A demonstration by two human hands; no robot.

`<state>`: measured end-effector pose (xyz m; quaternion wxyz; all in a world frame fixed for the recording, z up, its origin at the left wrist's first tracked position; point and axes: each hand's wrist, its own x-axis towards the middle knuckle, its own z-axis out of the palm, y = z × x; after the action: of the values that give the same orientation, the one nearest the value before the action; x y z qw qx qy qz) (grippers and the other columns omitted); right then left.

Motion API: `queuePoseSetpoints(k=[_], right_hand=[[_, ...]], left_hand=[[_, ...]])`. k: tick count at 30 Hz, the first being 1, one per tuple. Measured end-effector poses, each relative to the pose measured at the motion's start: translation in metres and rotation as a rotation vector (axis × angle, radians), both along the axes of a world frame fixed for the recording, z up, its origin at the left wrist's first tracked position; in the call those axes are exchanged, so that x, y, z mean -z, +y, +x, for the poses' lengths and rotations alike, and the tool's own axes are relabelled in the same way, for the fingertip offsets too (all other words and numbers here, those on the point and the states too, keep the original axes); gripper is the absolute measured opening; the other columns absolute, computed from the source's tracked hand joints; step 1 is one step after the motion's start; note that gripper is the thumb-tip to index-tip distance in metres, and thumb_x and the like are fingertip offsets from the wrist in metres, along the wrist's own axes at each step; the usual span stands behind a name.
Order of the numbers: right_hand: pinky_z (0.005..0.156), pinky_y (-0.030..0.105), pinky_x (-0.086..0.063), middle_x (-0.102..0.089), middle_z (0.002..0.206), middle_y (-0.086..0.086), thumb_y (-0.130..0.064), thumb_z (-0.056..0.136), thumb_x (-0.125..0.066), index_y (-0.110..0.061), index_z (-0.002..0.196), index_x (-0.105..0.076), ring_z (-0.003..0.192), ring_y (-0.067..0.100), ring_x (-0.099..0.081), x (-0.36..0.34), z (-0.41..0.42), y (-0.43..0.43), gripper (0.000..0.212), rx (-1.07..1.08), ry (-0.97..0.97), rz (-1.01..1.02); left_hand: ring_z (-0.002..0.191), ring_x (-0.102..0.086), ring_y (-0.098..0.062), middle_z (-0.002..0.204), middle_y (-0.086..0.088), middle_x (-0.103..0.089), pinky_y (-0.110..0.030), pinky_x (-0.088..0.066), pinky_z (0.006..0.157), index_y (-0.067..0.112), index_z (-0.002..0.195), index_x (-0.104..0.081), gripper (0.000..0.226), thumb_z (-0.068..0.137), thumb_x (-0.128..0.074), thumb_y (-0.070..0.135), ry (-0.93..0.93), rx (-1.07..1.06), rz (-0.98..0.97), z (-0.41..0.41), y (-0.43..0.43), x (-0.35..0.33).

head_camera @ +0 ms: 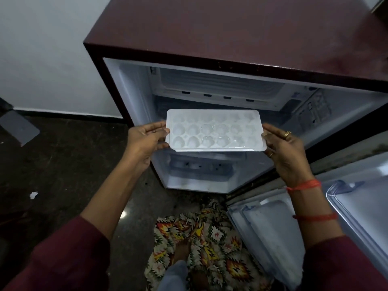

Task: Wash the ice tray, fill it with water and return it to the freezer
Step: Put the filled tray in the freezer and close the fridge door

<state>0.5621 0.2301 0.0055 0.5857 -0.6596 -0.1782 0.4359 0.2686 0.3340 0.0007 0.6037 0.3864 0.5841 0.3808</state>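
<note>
A white ice tray (214, 131) with rounded pockets is held level in front of the open fridge, at the mouth of the freezer compartment (218, 87). Some middle pockets look glossy, as if holding water or ice. My left hand (144, 139) grips the tray's left short edge. My right hand (283, 148), with rings, grips its right short edge. Both thumbs rest on the rim.
The maroon fridge (231, 30) stands against a white wall (42, 49). Its open door (346, 206) with shelves swings out at the right. A lower fridge tray (201, 166) sits under the ice tray. Dark floor (63, 164) lies at the left, and patterned clothing (199, 238) is below.
</note>
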Motion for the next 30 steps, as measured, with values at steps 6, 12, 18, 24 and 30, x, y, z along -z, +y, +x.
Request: queuePoseSetpoints(k=[6,12,18,24,30], right_hand=[[0.069,0.023,-0.057,-0.073,0.109,0.008,0.001,0.093,-0.059,-0.005,0.119,-0.066,0.093,0.017,-0.072,-0.004,0.014,0.018,0.028,0.031,0.051,0.010],[0.070,0.021,-0.057,-0.071,0.076,-0.003,0.007,0.094,-0.052,-0.003,0.118,-0.065,0.066,0.004,-0.067,-0.011,0.023,0.038,0.029,0.051,0.091,0.093],[0.082,0.025,-0.057,-0.069,0.101,0.006,0.016,0.088,-0.050,0.000,0.120,-0.064,0.081,0.011,-0.068,-0.003,0.038,0.062,0.038,0.089,0.082,0.146],[0.072,0.021,-0.052,-0.068,0.115,0.011,0.014,0.089,-0.046,-0.007,0.111,-0.069,0.091,0.015,-0.065,0.008,0.043,0.080,0.038,0.073,0.046,0.174],[0.069,0.019,-0.051,-0.067,0.125,0.008,0.018,0.087,-0.038,-0.016,0.104,-0.071,0.115,0.021,-0.062,0.007,0.041,0.104,0.051,0.045,-0.018,0.193]], left_hand=[[0.069,-0.071,-0.012,0.091,-0.007,-0.074,-0.023,-0.058,0.059,0.006,0.100,-0.071,0.016,0.087,-0.071,-0.003,-0.048,0.014,-0.004,0.020,0.029,-0.007],[0.073,-0.072,-0.015,0.089,-0.007,-0.074,-0.029,-0.063,0.068,0.000,0.103,-0.070,0.016,0.087,-0.069,-0.004,-0.065,0.018,0.029,0.039,0.057,-0.010],[0.072,-0.074,-0.013,0.093,-0.008,-0.074,-0.023,-0.058,0.060,-0.001,0.110,-0.068,0.020,0.091,-0.064,-0.005,-0.063,0.055,0.045,0.055,0.081,-0.008],[0.063,-0.072,-0.009,0.092,-0.008,-0.072,-0.022,-0.056,0.057,-0.002,0.116,-0.067,0.023,0.093,-0.060,-0.003,0.016,0.083,0.067,0.063,0.105,-0.003],[0.075,-0.062,-0.004,0.093,0.002,-0.064,-0.015,-0.055,0.061,0.011,0.106,-0.062,0.009,0.100,-0.057,0.008,0.083,0.125,0.092,0.074,0.118,-0.007]])
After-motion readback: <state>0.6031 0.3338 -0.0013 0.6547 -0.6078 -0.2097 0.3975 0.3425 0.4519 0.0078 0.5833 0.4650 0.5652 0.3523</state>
